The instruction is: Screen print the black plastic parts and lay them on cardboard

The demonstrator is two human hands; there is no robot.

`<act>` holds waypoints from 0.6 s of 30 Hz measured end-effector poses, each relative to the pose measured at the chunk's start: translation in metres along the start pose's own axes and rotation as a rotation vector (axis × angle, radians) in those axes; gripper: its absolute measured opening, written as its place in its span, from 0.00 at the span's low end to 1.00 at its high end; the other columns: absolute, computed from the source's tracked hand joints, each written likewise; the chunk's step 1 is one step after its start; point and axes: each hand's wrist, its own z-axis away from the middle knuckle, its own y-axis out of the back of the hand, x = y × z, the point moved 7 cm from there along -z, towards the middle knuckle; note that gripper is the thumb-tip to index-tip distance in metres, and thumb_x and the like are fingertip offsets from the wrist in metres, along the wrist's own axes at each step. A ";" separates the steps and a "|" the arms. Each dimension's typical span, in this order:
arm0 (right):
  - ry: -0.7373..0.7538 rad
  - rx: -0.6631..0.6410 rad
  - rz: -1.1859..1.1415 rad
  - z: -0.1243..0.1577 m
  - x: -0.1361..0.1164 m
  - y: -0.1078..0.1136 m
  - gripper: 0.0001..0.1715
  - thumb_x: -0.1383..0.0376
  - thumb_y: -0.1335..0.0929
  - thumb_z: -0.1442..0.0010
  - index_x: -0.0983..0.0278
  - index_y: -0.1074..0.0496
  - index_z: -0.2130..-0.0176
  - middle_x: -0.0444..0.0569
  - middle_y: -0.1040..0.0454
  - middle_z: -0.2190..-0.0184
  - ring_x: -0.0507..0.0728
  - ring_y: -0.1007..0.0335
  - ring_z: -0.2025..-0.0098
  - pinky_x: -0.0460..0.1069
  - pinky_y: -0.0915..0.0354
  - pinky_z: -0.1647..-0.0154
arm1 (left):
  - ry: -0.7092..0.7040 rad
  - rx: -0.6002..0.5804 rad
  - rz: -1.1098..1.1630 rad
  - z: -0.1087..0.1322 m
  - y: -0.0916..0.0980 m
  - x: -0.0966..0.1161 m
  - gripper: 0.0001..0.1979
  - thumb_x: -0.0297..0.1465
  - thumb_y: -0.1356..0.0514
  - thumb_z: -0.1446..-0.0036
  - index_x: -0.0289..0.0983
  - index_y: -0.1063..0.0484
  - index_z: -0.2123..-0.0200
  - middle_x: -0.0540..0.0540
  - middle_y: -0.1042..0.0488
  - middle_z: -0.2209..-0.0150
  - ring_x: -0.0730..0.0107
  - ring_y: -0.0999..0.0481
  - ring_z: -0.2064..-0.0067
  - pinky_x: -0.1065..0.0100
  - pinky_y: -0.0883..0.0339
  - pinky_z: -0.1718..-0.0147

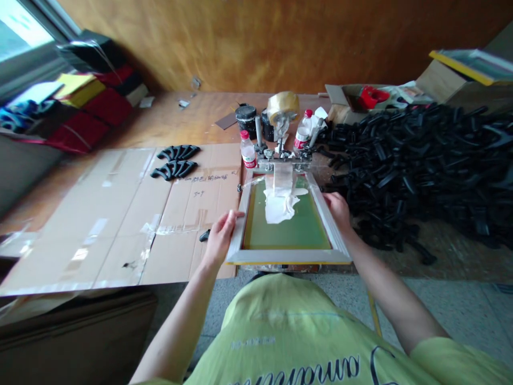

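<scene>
In the head view, the left hand [219, 238] and right hand [337, 211] are well apart, each gripping a side of the screen frame [286, 256]. The frame sits in a clamp [284, 158] on the table [172, 120], with white ink [280, 206] on its green mesh [296, 230]. Cardboard [120, 224] lies left, black plastic parts [420, 166] right.

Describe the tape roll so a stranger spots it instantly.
Find the green mesh screen frame between the left hand and right hand. Past its far edge, above the metal hinge clamp, sits a roll of packing tape. It is the only wide, shiny tan ring, beside a black can.
</scene>
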 end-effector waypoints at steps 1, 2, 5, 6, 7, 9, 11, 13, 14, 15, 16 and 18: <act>-0.010 0.006 -0.030 -0.014 0.001 0.002 0.21 0.63 0.40 0.31 0.69 0.22 0.52 0.55 0.22 0.62 0.58 0.26 0.59 0.54 0.27 0.57 | 0.059 -0.022 -0.019 0.004 0.000 -0.024 0.28 0.51 0.38 0.45 0.36 0.24 0.51 0.50 0.27 0.74 0.74 0.30 0.75 0.74 0.39 0.78; -0.004 0.006 -0.071 -0.027 -0.004 0.002 0.20 0.63 0.37 0.33 0.68 0.24 0.48 0.57 0.24 0.56 0.61 0.27 0.54 0.56 0.28 0.52 | 0.102 -0.038 -0.029 0.006 0.000 -0.046 0.32 0.50 0.36 0.47 0.36 0.28 0.45 0.50 0.26 0.73 0.73 0.29 0.74 0.74 0.38 0.77; 0.137 -0.080 -0.146 -0.057 -0.051 -0.010 0.32 0.61 0.28 0.41 0.64 0.33 0.39 0.59 0.34 0.43 0.66 0.35 0.44 0.60 0.35 0.43 | 0.179 -0.058 -0.063 0.003 -0.003 -0.098 0.43 0.49 0.35 0.48 0.38 0.41 0.34 0.50 0.26 0.70 0.71 0.28 0.72 0.73 0.36 0.75; 0.198 -0.138 -0.129 -0.062 -0.070 -0.018 0.32 0.61 0.27 0.42 0.64 0.32 0.40 0.59 0.34 0.43 0.66 0.36 0.44 0.60 0.36 0.43 | 0.187 -0.056 -0.081 0.000 -0.003 -0.109 0.43 0.49 0.36 0.47 0.38 0.42 0.33 0.50 0.27 0.70 0.71 0.28 0.72 0.73 0.36 0.75; 0.244 -0.201 -0.103 -0.063 -0.086 -0.026 0.29 0.62 0.26 0.43 0.65 0.31 0.44 0.58 0.32 0.46 0.65 0.35 0.46 0.59 0.35 0.45 | 0.189 -0.053 -0.097 -0.003 -0.004 -0.117 0.43 0.49 0.37 0.46 0.38 0.43 0.32 0.50 0.27 0.70 0.71 0.28 0.72 0.72 0.36 0.75; 0.284 -0.314 -0.057 -0.059 -0.104 -0.041 0.19 0.63 0.27 0.42 0.65 0.28 0.51 0.55 0.29 0.54 0.63 0.34 0.50 0.56 0.34 0.49 | 0.182 -0.050 -0.133 -0.006 -0.003 -0.124 0.41 0.49 0.38 0.45 0.38 0.42 0.33 0.50 0.27 0.70 0.71 0.28 0.72 0.72 0.36 0.74; 0.278 -0.373 -0.032 -0.054 -0.108 -0.050 0.15 0.64 0.27 0.41 0.64 0.29 0.55 0.54 0.29 0.57 0.62 0.34 0.53 0.54 0.35 0.53 | 0.182 -0.051 -0.152 -0.008 -0.002 -0.125 0.40 0.49 0.39 0.44 0.38 0.41 0.33 0.49 0.27 0.69 0.70 0.28 0.72 0.72 0.37 0.74; 0.263 -0.381 -0.021 -0.052 -0.103 -0.054 0.14 0.63 0.28 0.40 0.64 0.30 0.54 0.54 0.29 0.56 0.61 0.34 0.53 0.53 0.35 0.54 | 0.193 -0.061 -0.153 -0.007 -0.002 -0.125 0.39 0.49 0.39 0.44 0.38 0.40 0.34 0.48 0.26 0.68 0.69 0.27 0.70 0.72 0.36 0.74; 0.265 -0.379 -0.019 -0.052 -0.101 -0.056 0.15 0.63 0.28 0.40 0.64 0.30 0.53 0.54 0.29 0.56 0.61 0.34 0.53 0.53 0.36 0.54 | 0.198 -0.063 -0.148 -0.007 -0.002 -0.125 0.39 0.49 0.39 0.44 0.37 0.40 0.34 0.48 0.26 0.68 0.68 0.26 0.69 0.71 0.35 0.73; 0.271 -0.379 -0.018 -0.052 -0.099 -0.057 0.16 0.63 0.28 0.39 0.64 0.31 0.52 0.54 0.29 0.56 0.62 0.34 0.52 0.53 0.36 0.54 | 0.200 -0.062 -0.141 -0.006 -0.001 -0.124 0.39 0.49 0.39 0.44 0.37 0.40 0.34 0.48 0.25 0.68 0.68 0.26 0.69 0.71 0.35 0.72; 0.278 -0.380 -0.020 -0.054 -0.098 -0.059 0.18 0.63 0.28 0.39 0.63 0.31 0.50 0.54 0.29 0.56 0.62 0.34 0.52 0.53 0.36 0.53 | 0.202 -0.060 -0.134 -0.006 -0.001 -0.124 0.39 0.49 0.38 0.45 0.37 0.40 0.34 0.48 0.25 0.67 0.68 0.26 0.68 0.71 0.34 0.71; 0.288 -0.388 -0.026 -0.056 -0.098 -0.062 0.20 0.64 0.29 0.39 0.61 0.32 0.48 0.53 0.29 0.56 0.61 0.34 0.52 0.53 0.37 0.53 | 0.203 -0.053 -0.122 -0.006 -0.001 -0.125 0.40 0.49 0.38 0.45 0.37 0.40 0.34 0.48 0.25 0.67 0.68 0.26 0.69 0.71 0.34 0.71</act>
